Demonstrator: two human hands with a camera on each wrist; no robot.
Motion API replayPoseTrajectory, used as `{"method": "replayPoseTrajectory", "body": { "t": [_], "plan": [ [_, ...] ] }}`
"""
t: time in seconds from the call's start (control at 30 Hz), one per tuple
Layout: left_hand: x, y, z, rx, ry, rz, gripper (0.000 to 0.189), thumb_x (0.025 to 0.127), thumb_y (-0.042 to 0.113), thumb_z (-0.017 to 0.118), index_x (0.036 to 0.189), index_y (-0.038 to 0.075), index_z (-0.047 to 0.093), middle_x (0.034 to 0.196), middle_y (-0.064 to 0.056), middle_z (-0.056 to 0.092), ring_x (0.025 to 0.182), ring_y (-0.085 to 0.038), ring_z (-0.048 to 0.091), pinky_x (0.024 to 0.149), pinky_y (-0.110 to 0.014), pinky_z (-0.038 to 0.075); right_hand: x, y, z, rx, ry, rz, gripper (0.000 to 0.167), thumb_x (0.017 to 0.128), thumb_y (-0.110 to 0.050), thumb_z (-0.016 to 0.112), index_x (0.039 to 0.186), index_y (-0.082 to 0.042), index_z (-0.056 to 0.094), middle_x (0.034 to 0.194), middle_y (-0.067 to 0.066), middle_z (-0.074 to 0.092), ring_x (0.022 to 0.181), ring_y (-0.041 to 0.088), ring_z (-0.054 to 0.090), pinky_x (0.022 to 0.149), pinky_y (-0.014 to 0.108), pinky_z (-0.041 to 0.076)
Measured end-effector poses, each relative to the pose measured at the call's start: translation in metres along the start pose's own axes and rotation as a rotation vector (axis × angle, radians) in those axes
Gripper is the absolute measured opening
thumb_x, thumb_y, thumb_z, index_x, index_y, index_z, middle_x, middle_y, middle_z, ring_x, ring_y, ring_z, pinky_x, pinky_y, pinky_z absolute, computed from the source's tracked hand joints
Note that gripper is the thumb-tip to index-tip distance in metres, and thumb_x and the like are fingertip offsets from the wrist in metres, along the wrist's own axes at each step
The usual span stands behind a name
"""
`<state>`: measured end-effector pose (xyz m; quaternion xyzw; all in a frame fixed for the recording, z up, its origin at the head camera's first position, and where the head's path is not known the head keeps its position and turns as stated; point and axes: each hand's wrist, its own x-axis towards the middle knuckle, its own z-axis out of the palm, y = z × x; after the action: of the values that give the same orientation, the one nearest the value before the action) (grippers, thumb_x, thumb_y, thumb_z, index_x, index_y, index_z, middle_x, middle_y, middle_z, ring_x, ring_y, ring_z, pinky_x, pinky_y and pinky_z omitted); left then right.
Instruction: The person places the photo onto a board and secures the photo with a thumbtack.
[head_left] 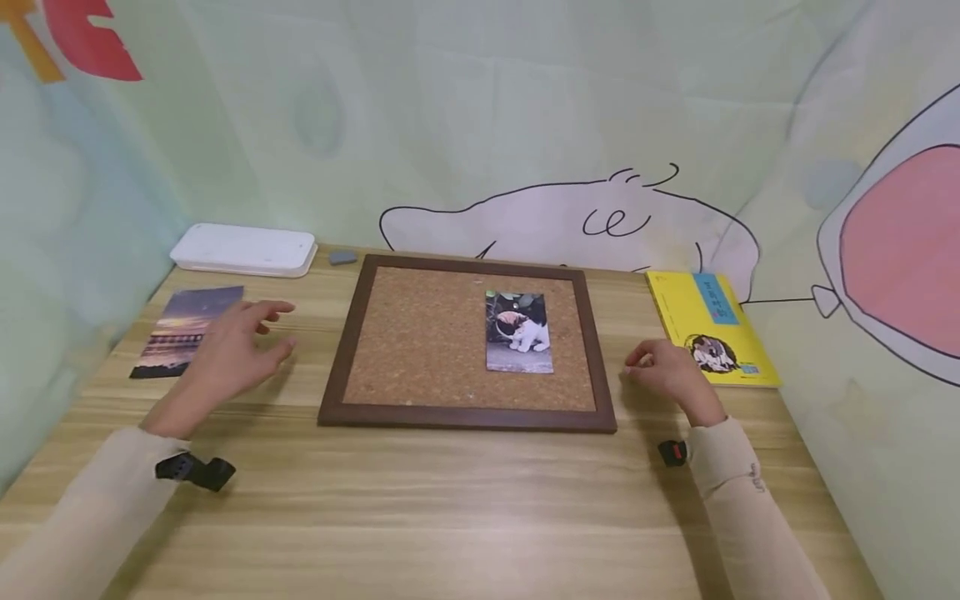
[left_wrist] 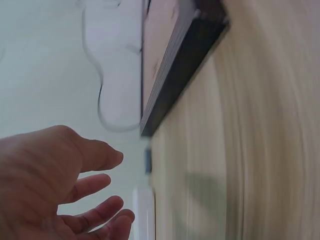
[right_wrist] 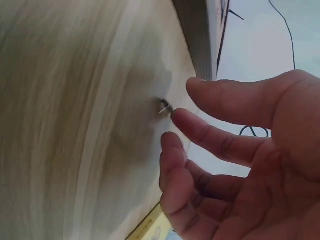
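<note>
My left hand is held over the table with fingers loosely bent and spread, beside a sunset photo that it partly covers. Nothing lies between its thumb and fingers in the left wrist view. To the right of the framed cork board, my right hand is low over the table. Its thumb stands apart from the index finger, whose tip is right at a small shiny metal piece, like a pin, on the table. A photo of a white and dark cat lies on the board's right half.
A white case stands at the back left, with a small grey block next to it. A yellow book lies right of the board. Printed cloth walls enclose the wooden table at back and sides.
</note>
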<state>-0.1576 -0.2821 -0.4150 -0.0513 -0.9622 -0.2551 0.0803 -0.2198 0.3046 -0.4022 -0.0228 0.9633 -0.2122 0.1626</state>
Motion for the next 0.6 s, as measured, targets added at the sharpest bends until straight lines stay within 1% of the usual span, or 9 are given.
{"method": "replayPoseTrajectory", "body": {
  "t": [0.07, 0.17, 0.23, 0.3, 0.37, 0.47, 0.53, 0.6],
  "plan": [
    [-0.006, -0.018, -0.010, -0.003, 0.031, -0.063, 0.052, 0.099, 0.018, 0.073, 0.145, -0.003, 0.059, 0.128, -0.036, 0.063, 0.111, -0.055, 0.064, 0.083, -0.060, 0.051, -0.001, 0.002, 0.001, -0.021, 0.006, 0.005, 0.031, 0.099, -0.028, 0.072, 0.115, -0.001, 0.073, 0.118, 0.025, 0.073, 0.102, 0.034, 0.066, 0.086, 0.046, 0.054],
    [-0.016, -0.045, -0.026, -0.012, 0.068, -0.159, 0.055, 0.101, 0.021, 0.069, 0.148, -0.005, 0.056, 0.130, -0.037, 0.061, 0.113, -0.056, 0.063, 0.075, -0.044, 0.050, -0.002, 0.002, 0.001, -0.043, 0.030, -0.007, 0.031, 0.098, -0.026, 0.073, 0.114, 0.000, 0.073, 0.117, 0.027, 0.073, 0.100, 0.036, 0.067, 0.084, 0.047, 0.054],
    [-0.023, -0.060, -0.034, -0.015, 0.082, -0.224, 0.057, 0.103, 0.022, 0.066, 0.150, -0.007, 0.053, 0.132, -0.039, 0.060, 0.114, -0.057, 0.061, 0.071, -0.035, 0.045, -0.001, 0.001, 0.002, -0.048, 0.048, -0.012, 0.028, 0.098, -0.024, 0.073, 0.112, 0.000, 0.073, 0.117, 0.026, 0.074, 0.099, 0.035, 0.068, 0.083, 0.046, 0.054],
    [-0.030, -0.073, -0.040, -0.008, 0.086, -0.286, 0.058, 0.104, 0.023, 0.064, 0.151, -0.008, 0.050, 0.133, -0.040, 0.057, 0.114, -0.058, 0.060, 0.069, -0.030, 0.041, -0.001, 0.000, 0.004, -0.051, 0.060, -0.016, 0.026, 0.097, -0.023, 0.074, 0.110, 0.000, 0.074, 0.115, 0.025, 0.075, 0.096, 0.034, 0.068, 0.081, 0.045, 0.054],
    [-0.033, -0.082, -0.043, 0.000, 0.080, -0.341, 0.060, 0.104, 0.025, 0.063, 0.152, -0.009, 0.048, 0.135, -0.043, 0.055, 0.116, -0.059, 0.059, 0.070, -0.031, 0.041, -0.001, -0.001, 0.006, -0.054, 0.069, -0.012, 0.025, 0.097, -0.022, 0.074, 0.109, -0.001, 0.075, 0.112, 0.024, 0.076, 0.094, 0.033, 0.068, 0.080, 0.043, 0.054],
    [-0.035, -0.090, -0.043, 0.029, 0.083, -0.366, 0.061, 0.103, 0.027, 0.064, 0.150, -0.009, 0.048, 0.134, -0.046, 0.055, 0.115, -0.061, 0.060, 0.071, -0.038, 0.041, -0.001, -0.002, 0.007, -0.055, 0.072, 0.003, 0.022, 0.097, -0.020, 0.074, 0.107, 0.000, 0.076, 0.109, 0.023, 0.076, 0.091, 0.031, 0.067, 0.077, 0.040, 0.053],
    [-0.033, -0.093, -0.042, 0.057, 0.079, -0.371, 0.063, 0.103, 0.029, 0.063, 0.149, -0.011, 0.048, 0.135, -0.048, 0.054, 0.115, -0.063, 0.058, 0.073, -0.048, 0.044, 0.000, -0.003, 0.007, -0.052, 0.070, 0.015, 0.020, 0.097, -0.018, 0.074, 0.106, 0.001, 0.076, 0.107, 0.022, 0.076, 0.090, 0.030, 0.067, 0.075, 0.039, 0.054],
    [-0.031, -0.095, -0.041, 0.085, 0.066, -0.372, 0.065, 0.102, 0.031, 0.062, 0.148, -0.012, 0.046, 0.132, -0.050, 0.053, 0.116, -0.066, 0.053, 0.078, -0.058, 0.042, 0.001, -0.003, 0.007, -0.044, 0.064, 0.023, 0.018, 0.097, -0.015, 0.074, 0.105, 0.001, 0.077, 0.105, 0.022, 0.077, 0.088, 0.029, 0.067, 0.074, 0.037, 0.053]
  ]
}}
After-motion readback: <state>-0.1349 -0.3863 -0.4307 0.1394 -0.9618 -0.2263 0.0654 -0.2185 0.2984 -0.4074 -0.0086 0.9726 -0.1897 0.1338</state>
